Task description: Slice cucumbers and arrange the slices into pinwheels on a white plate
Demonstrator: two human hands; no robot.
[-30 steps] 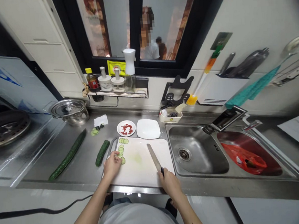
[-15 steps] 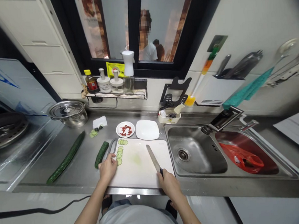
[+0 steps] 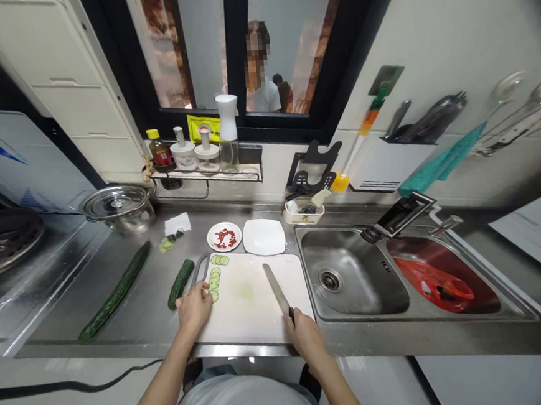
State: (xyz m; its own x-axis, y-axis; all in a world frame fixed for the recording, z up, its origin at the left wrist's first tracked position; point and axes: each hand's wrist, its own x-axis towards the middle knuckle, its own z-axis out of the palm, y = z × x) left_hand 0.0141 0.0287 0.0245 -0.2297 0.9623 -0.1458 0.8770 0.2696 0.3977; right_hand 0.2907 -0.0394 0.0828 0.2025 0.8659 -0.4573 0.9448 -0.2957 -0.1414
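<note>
My right hand (image 3: 305, 337) is wrapped round the black handle of a kitchen knife (image 3: 276, 288), whose blade lies over the right part of the white cutting board (image 3: 261, 325). At the board's left edge, my left hand (image 3: 195, 307) has its fingers curled, with the tips against the near end of an overlapping row of cucumber slices (image 3: 214, 283). Whether a slice is pinched there is hidden. A shorter row of slices lies at the board's far left corner. Just left of the board rests a cut piece of cucumber (image 3: 181, 284); farther left lies a long whole cucumber (image 3: 115, 289).
Behind the board stand a plate of chopped red bits (image 3: 211, 239) and a white square plate (image 3: 264, 237). To the right is a double sink (image 3: 355, 271) with a red bag (image 3: 439, 286). A lidded steel pot (image 3: 124, 211) and cucumber scraps (image 3: 166, 244) are at the back left.
The whole view has shifted slightly, so things appear a little farther left. Both hands keep nearly the same places, and the knife stays in my right hand.
</note>
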